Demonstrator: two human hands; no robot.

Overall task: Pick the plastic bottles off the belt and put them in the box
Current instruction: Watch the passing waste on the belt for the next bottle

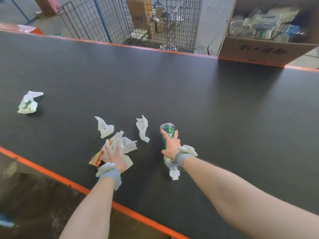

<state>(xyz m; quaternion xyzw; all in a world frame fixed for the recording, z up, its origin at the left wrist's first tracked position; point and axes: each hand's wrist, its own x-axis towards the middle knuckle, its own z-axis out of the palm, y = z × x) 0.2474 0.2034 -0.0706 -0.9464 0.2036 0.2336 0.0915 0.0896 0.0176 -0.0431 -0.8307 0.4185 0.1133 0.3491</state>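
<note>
**A:** ok so reading your belt [172, 87] left to right: far left there's a crumpled white wrapper [28, 102] with some green on it, lying well apart from everything else. Then near the middle you've got a torn white paper scrap [105, 128], and just below it a bigger crumpled wrapper with red print [120, 144].

**B:** and your left hand [114, 158] is right on that one?

**A:** yep, fingers straight and spread, pressing flat on the red-print wrapper, not curled round anything. Next to the right is another twisted white scrap [143, 129], lying loose between your two hands.

**B:** the bottle?

**A:** your right hand [170, 145] is on the plastic bottle [167, 128], which is lying on the belt with the white cap end toward you and the clear base with the green label pointing away. Fingers are splayed over the top of it and the thumb sits down its left side. Looks like a grasp around the body, bottle touching the belt as far as I can tell.

**B:** and the box?

**A:** the cardboard box [262, 50] sits past the belt's far edge at upper right, with clear plastic bottles piled inside. A wire cage [131, 21] with cardboard in it stands to its left.
</note>
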